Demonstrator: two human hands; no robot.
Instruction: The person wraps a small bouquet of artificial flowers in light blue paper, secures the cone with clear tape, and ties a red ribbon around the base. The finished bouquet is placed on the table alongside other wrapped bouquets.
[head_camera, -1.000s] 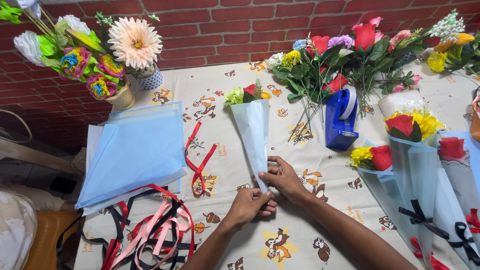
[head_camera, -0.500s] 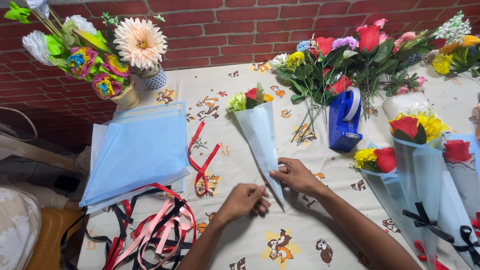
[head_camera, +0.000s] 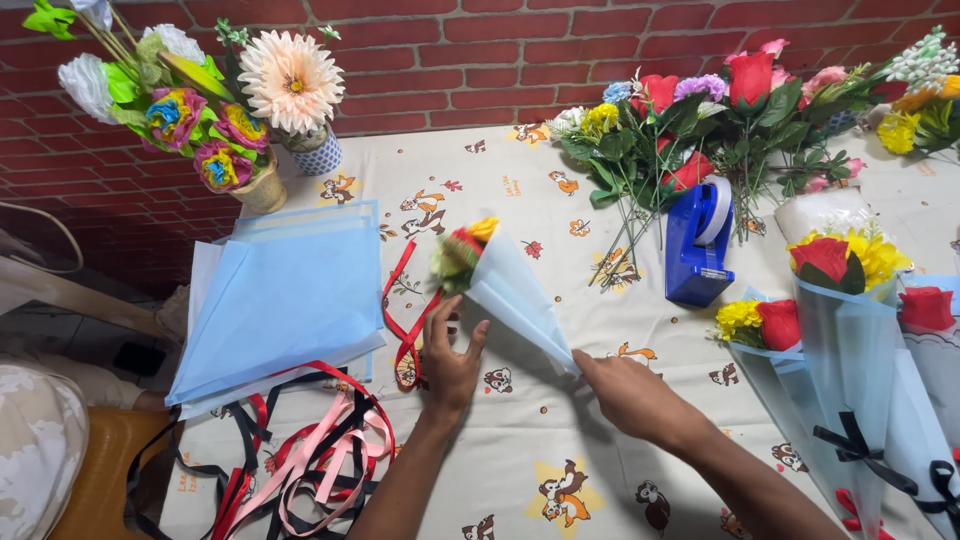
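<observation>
Since the earlier frame, the small bouquet wrapped in a pale blue paper cone (head_camera: 505, 290) has swung from upright to slanting, flowers up-left, tip down-right. The left hand (head_camera: 450, 365) has slid up beside the cone's mouth, fingers (head_camera: 476, 335) spread loosely, touching its lower edge. The right hand (head_camera: 625, 395) pinches the cone's pointed tip above the cartoon-printed bench (head_camera: 520, 470).

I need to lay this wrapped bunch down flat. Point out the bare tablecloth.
Free: the near cloth between the ribbons and right hand; also the strip between blue paper sheets and tape dispenser. Crowded: the far right, with loose flowers and finished bouquets.
</observation>
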